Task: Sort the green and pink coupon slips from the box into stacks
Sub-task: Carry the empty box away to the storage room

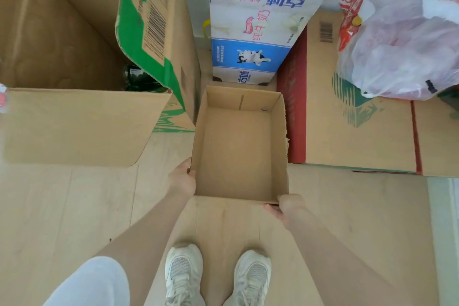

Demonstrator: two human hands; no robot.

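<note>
The small open box (pixel 239 146) sits at screen centre, gripped by both hands: the left hand (pixel 182 177) clamps its 9 o'clock wall, the right hand (pixel 285 204) pinches the 5 o'clock corner. No green or pink slips show inside; it looks bare. The risk is that the thin cardboard may buckle or slip from so uneven a hold. On the pale wood floor (pixel 74 206), a big carton (pixel 74 57) stands at 10 o'clock, a flat carton (pixel 360 119) with a plastic bag (pixel 402 52) at 2, and a milk carton (pixel 250 40) at 12.
</note>
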